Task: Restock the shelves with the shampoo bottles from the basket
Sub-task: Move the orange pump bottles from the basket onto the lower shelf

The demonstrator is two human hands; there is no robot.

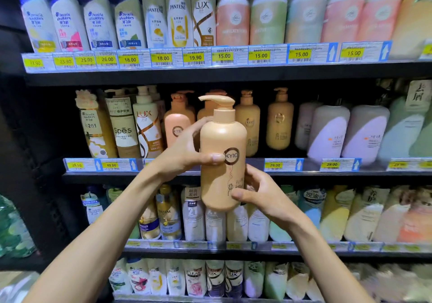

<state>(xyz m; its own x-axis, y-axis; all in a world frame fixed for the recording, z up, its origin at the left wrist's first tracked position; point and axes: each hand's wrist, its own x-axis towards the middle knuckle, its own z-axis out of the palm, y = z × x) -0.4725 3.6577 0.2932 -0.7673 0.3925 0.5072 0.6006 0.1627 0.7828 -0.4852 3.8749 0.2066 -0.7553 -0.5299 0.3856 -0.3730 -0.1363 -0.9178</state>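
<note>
Tall peach-tan plastic pump bottle (223, 143), marked KYIO, held upright in mid-air in front of the black middle shelf (327, 174). Left hand (187, 153) curled round its upper body, thumb across the logo. Right hand (261, 192) wraps the lower part, thumb on the front near the base. Matching tan pump bottles (279, 120) stand on that shelf behind.

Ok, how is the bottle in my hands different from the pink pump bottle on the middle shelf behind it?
Colour: the held bottle is tan, the shelf bottle pink. Place: the held bottle is in the air, gripped by the left hand and right hand; the shelf bottle stands on the middle shelf, partly hidden by the left hand. Both have pump tops and a round KYIO logo.
</note>
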